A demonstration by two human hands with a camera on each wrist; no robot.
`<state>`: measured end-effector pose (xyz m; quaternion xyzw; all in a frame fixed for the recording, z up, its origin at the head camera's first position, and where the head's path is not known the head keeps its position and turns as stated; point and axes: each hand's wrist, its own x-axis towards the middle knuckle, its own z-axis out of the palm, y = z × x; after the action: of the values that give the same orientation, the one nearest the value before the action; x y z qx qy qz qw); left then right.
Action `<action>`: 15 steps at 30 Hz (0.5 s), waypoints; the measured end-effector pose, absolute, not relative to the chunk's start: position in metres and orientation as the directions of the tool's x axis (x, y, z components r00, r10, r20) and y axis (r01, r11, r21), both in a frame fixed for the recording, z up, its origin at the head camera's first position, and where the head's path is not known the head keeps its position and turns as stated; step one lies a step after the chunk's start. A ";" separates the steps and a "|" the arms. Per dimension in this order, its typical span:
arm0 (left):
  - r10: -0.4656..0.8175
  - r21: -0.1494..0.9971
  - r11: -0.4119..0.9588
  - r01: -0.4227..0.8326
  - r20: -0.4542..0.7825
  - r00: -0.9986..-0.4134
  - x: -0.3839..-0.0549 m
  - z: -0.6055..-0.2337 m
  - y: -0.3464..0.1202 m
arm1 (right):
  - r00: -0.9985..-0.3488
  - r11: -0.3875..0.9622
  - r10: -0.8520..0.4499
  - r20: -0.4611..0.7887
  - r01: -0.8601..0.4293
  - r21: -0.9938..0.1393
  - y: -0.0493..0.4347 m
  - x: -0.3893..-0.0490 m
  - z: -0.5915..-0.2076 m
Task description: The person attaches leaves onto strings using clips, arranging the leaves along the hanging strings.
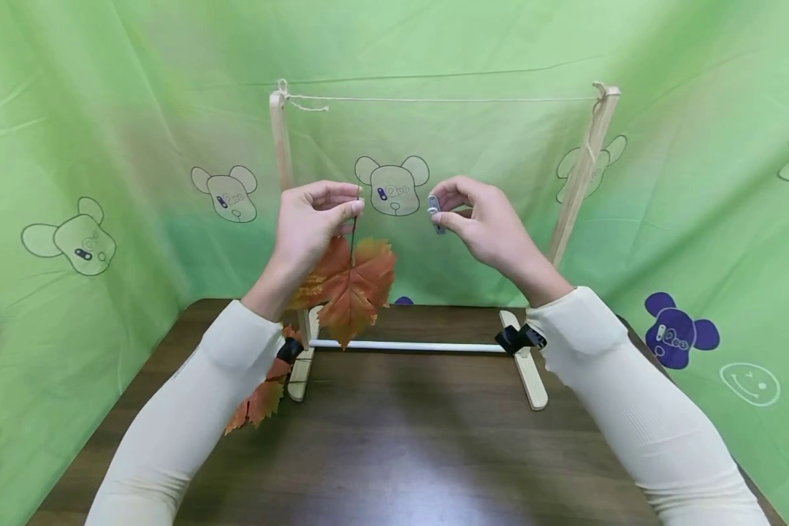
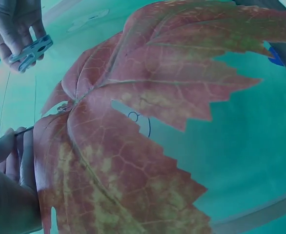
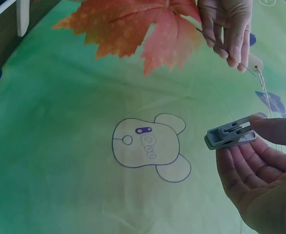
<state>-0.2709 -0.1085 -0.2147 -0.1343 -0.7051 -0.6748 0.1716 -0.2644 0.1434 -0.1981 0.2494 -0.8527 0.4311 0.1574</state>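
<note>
My left hand [image 1: 312, 219] pinches the thin dark stem of an orange-red artificial maple leaf [image 1: 358, 288], which hangs below the fingers. In the left wrist view the leaf [image 2: 133, 122] fills most of the picture and hides part of that hand. A grey clothespin [image 1: 435, 213] is pinched between thumb and fingers of my right hand [image 1: 489, 223], to the right of the leaf and apart from it. The right wrist view shows the clothespin [image 3: 231, 132] from the side, thumb on one arm and fingers beneath the other. Both hands are below a string [image 1: 434, 99].
The string runs between two wooden posts [image 1: 581, 172] with feet [image 1: 531, 380] on the brown table [image 1: 394, 438]. A white bar [image 1: 408, 346] joins the feet. More maple leaves [image 1: 263, 402] lie at the left, partly behind my left sleeve. Green patterned cloth [image 1: 151, 183] surrounds the table.
</note>
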 end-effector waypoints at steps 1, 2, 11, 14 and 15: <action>-0.049 0.904 0.051 0.423 0.426 -0.904 -0.272 -0.213 -0.107 | -0.827 0.499 -0.285 0.484 -0.559 -0.662 0.142 -0.266 -0.196; -0.056 0.904 0.047 0.425 0.428 -0.902 -0.273 -0.212 -0.106 | -0.829 0.491 -0.281 0.484 -0.558 -0.669 0.141 -0.267 -0.195; -0.109 0.880 -0.032 0.474 0.468 -0.877 -0.286 -0.190 -0.100 | -0.810 0.392 -0.274 0.519 -0.587 -0.709 0.127 -0.276 -0.173; -0.122 0.873 -0.050 0.486 0.477 -0.870 -0.287 -0.184 -0.098 | -0.799 0.362 -0.278 0.534 -0.602 -0.712 0.122 -0.277 -0.166; -0.125 0.872 -0.052 0.487 0.478 -0.870 -0.287 -0.183 -0.098 | -0.795 0.354 -0.282 0.537 -0.607 -0.712 0.121 -0.277 -0.164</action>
<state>-0.2874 -0.0977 -0.1827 -0.1381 -0.6541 -0.7120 0.2148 -0.2770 0.1211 -0.1638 0.2755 -0.8063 0.4973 0.1633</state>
